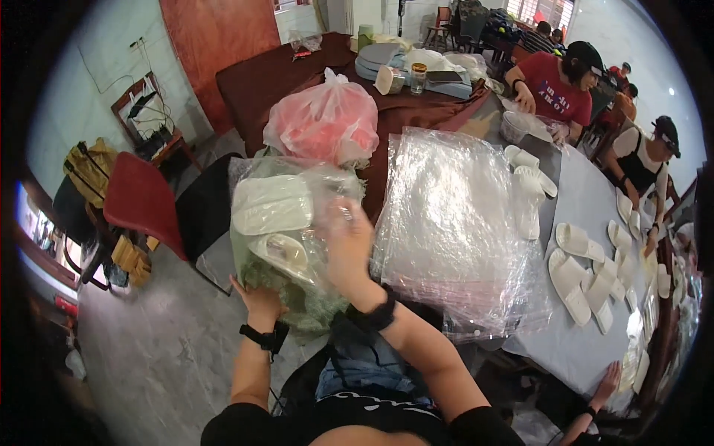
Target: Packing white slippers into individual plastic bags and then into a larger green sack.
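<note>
A clear plastic bag (320,199) holding a pair of cream slippers (274,206) lies in front of me, over a greenish sack (297,297). My right hand (348,241) is closed on the right part of this bag, its fingers curled and slightly smeared by motion. At the near left edge, my left hand (260,303) rests against the sack and bag; one finger sticks out to the side, while the others are partly covered. To the right of my right hand lies a thick stack of clear plastic bags (446,208).
Behind the slippers sits a pink-filled plastic bag (323,119). Loose cream slippers (569,286) cover part of the grey table (547,338) at right, where two people (554,89) work. Another person's hand (606,386) reaches in at lower right. A red chair (141,197) stands left.
</note>
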The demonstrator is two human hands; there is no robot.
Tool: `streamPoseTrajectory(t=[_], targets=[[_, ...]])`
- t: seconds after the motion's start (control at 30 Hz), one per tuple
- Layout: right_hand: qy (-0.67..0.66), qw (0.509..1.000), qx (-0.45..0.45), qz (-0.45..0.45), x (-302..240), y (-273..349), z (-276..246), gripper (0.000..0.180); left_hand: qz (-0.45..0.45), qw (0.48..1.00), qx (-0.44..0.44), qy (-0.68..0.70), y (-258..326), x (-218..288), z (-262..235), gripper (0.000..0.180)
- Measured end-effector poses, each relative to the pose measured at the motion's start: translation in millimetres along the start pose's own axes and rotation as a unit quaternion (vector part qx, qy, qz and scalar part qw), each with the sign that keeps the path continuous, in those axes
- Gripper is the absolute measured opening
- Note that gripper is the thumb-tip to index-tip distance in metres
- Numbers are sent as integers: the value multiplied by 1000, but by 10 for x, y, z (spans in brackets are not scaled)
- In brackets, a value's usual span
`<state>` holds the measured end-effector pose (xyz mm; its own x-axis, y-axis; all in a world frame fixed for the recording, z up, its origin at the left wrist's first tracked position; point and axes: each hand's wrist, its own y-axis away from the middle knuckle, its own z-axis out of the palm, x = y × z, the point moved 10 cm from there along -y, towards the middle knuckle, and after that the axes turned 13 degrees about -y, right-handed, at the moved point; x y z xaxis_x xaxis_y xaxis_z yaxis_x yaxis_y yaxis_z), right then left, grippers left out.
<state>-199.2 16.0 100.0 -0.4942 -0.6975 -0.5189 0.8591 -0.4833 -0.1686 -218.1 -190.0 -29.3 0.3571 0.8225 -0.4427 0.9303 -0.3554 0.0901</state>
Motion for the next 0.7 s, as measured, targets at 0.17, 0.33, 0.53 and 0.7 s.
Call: streamPoseTrajectory(t=[0.17, 0.33, 0.53, 0.7], targets=[[373, 918, -135, 25, 819, -19, -134, 43, -50, 995, 91, -8, 102, -251, -236, 15], [690, 605, -397, 23, 1493, 513, -644, 28, 99, 981, 122, 114, 216, -16, -932, 12], [788, 523, -323, 39, 719, 618, -656, 14, 116, 948, 225, 190, 298, 197, -1521, 14], [533, 787, -193, -243, -1397, 837, 528, 28, 71, 899, 378, 210, 407, 536, -1865, 11]])
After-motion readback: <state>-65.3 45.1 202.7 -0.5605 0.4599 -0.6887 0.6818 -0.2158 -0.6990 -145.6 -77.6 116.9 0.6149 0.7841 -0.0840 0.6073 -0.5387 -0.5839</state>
